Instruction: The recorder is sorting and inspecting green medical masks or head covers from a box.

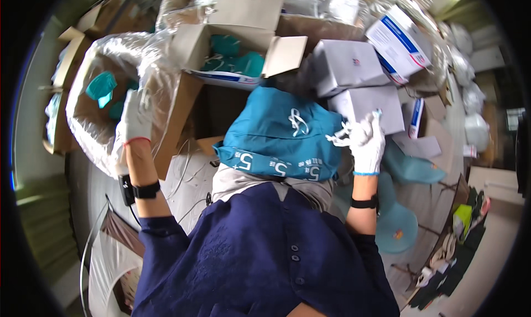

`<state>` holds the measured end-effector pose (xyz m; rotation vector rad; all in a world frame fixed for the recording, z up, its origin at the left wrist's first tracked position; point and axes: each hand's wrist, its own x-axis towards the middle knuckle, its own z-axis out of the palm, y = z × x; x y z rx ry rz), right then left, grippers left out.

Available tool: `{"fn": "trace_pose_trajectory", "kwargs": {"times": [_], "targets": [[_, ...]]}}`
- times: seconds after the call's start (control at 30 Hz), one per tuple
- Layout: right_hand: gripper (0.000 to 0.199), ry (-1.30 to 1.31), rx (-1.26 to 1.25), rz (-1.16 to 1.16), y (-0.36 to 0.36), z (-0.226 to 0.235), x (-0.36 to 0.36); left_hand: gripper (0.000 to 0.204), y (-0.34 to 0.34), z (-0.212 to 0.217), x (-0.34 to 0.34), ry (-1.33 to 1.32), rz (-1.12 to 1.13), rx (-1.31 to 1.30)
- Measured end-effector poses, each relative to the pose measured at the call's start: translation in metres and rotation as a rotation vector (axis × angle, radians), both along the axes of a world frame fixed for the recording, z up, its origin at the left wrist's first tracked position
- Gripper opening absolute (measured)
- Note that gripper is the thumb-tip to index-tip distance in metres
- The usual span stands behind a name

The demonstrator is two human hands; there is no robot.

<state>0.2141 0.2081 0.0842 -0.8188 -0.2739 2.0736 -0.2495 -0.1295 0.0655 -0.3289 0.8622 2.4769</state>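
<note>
My left hand (135, 118), in a white glove, reaches over the plastic-lined carton (83, 121) at the left. Teal pieces (102, 88) lie inside, close to its fingers; the fingertips are blurred and I cannot tell what they hold. My right hand (366, 148), also gloved in white, is raised beside the near grey-white box (371, 107). Its fingers are mostly curled around a white bunch, with thin white ends sticking out leftward; what it is I cannot make out. A teal cloth (276, 132) with white print covers my lap between the hands.
An open carton (191, 46) with teal pieces stands ahead, flaps up. More white boxes (395, 38) are stacked at the right, one tilted. Teal chairs (398, 220) stand at my right, and a cable (88, 245) runs at the lower left.
</note>
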Motion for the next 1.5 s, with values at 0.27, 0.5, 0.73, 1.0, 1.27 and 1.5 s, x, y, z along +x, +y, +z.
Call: {"fn": "trace_pose_trajectory", "kwargs": {"times": [0.27,0.5,0.73,1.0,1.27,1.5], "targets": [[0.026,0.281,0.042,0.229,0.0,0.023,0.011,0.031,0.168,0.005,0.24,0.975,-0.95,-0.463],[0.025,0.3,0.041,0.274,-0.015,0.031,0.011,0.059,0.229,0.008,0.315,1.346,-1.001,-0.434],[0.028,0.016,0.154,0.199,-0.027,0.03,0.008,0.029,0.235,0.014,0.332,1.47,-1.036,-0.494],[0.028,0.026,0.252,0.103,-0.02,0.031,0.003,0.03,0.234,-0.001,0.326,0.333,-1.489,-0.048],[0.022,-0.463,0.669,0.07,-0.036,0.056,-0.004,0.031,0.243,0.006,0.317,0.836,-1.592,-0.101],[0.011,-1.236,1.782,0.468,-0.058,0.049,0.008,0.021,0.2,0.051,0.298,1.271,-1.706,-0.351]]}}
